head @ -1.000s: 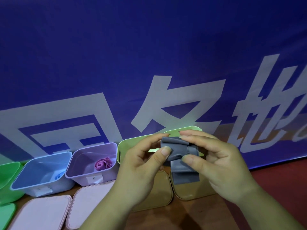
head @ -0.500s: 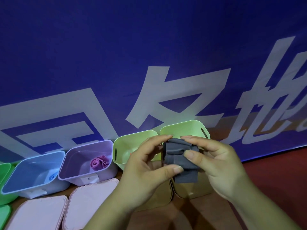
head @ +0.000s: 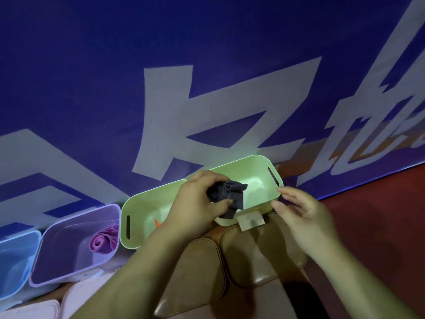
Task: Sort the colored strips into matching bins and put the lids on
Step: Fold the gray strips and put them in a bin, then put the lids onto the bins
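Observation:
My left hand (head: 197, 203) grips a rolled grey strip (head: 226, 194) and holds it over the right pale green bin (head: 262, 166), which carries a small label on its front. My right hand (head: 301, 210) hangs open just right of that bin's front corner, holding nothing. A second pale green bin (head: 140, 212) stands to the left with something orange inside. Further left, a purple bin (head: 69, 229) holds a rolled pink-purple strip (head: 103, 240), and a blue bin (head: 16, 256) is cut off by the frame edge.
Two brown lids (head: 264, 256) lie on the table in front of the green bins, partly under my forearms. Pink lids (head: 34, 309) lie at the lower left. A blue banner with white characters (head: 161, 88) rises right behind the bins. Red floor (head: 379, 215) shows at right.
My right hand has let go of the grey strip and moved off to the right. My left hand now holds the strip alone, over the right green bin. The view has shifted closer.

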Tool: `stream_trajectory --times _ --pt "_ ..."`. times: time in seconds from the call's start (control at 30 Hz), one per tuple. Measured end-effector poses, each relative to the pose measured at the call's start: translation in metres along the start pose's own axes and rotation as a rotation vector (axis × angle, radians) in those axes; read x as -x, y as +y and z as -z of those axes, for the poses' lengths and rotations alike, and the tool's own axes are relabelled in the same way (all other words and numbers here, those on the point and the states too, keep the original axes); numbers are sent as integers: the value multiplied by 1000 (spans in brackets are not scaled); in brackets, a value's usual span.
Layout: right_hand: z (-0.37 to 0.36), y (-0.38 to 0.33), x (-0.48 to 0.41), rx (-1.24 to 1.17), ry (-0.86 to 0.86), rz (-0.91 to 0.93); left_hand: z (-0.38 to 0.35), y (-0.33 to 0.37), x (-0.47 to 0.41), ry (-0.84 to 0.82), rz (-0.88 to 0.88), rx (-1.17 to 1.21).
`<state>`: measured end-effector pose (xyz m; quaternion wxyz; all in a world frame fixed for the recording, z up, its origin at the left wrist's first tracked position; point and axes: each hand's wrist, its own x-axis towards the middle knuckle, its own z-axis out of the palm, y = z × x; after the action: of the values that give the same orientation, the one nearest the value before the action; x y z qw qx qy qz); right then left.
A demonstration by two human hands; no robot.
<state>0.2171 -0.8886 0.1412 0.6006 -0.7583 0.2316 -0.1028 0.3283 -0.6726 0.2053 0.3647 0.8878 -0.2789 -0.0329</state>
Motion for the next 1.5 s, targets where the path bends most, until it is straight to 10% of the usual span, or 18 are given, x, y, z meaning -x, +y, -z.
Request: stream_trajectory --times 0.2,0.5,0.73,1.0,1.5 --pt "6 117 -14 457 -18 -101 -69 -48 -82 -297 30 -324" --pt "3 183 1 478 -225 -228 -141 -95 -110 -631 150 -475" --pt "19 166 2 352 -87 -167 -137 -100 -100 -577 205 -398" --pt "58 91 19 63 63 -232 -94 -8 -21 -126 122 -71" --pt "69 1 96 226 157 204 -88 101 57 -206 222 427"
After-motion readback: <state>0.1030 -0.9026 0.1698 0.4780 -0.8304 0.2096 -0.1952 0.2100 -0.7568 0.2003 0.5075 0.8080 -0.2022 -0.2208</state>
